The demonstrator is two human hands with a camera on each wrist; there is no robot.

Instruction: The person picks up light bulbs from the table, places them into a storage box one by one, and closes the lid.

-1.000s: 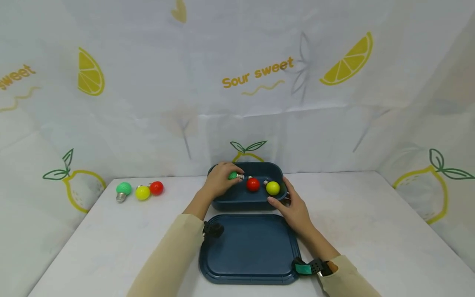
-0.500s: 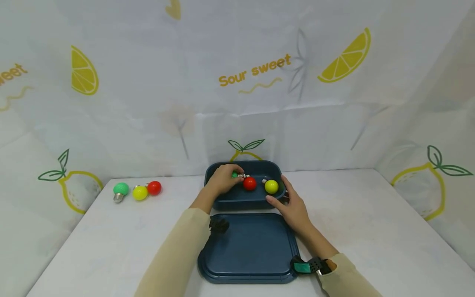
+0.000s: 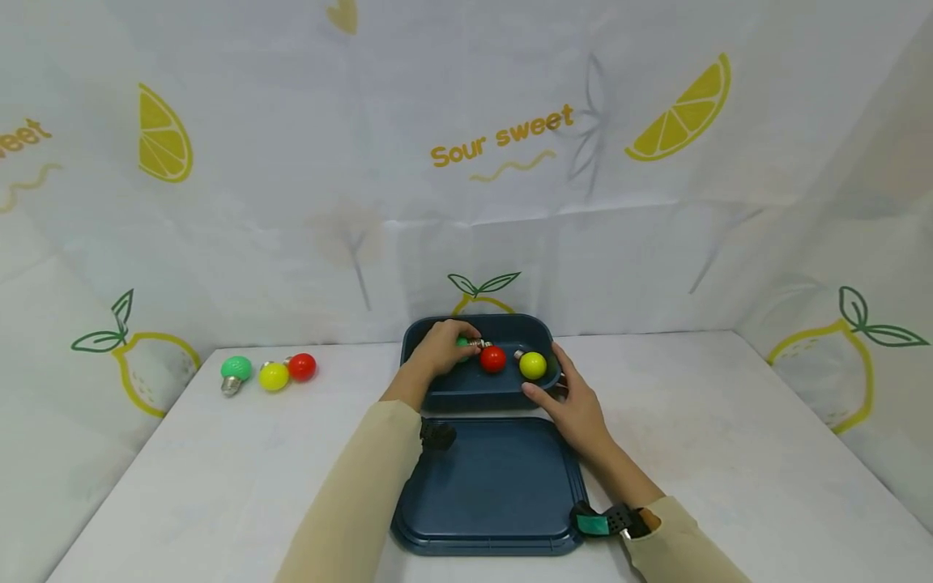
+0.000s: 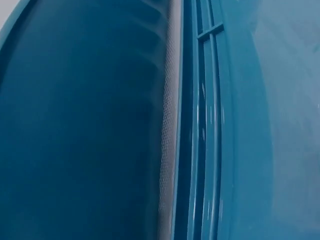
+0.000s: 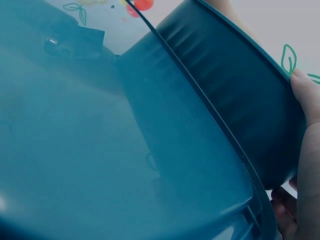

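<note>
My left hand [image 3: 437, 350] reaches inside a dark blue box [image 3: 488, 398] in the head view. Its fingertips pinch a green light bulb [image 3: 462, 342], whose metal base points right; much of the bulb is covered by the fingers. Right beside that base lies a red bulb [image 3: 492, 359], and further right in the box lies a yellow bulb [image 3: 533, 365]. At the box's front right corner my right hand [image 3: 578, 411] grips the wall, thumb at the front and fingers round the side. The right wrist view shows that thumb [image 5: 306, 92] against the box's rim.
A flat dark blue lid [image 3: 496, 486] lies in front of the box, under the left wrist. On the table's left are a green bulb [image 3: 236, 368], a yellow bulb [image 3: 274, 376] and a red bulb [image 3: 302, 367]. A printed curtain [image 3: 306, 202] hangs behind.
My left hand has moved a little right inside the box, bringing the green bulb up beside the red one. The right hand keeps its hold on the corner. The head view has shifted slightly.
</note>
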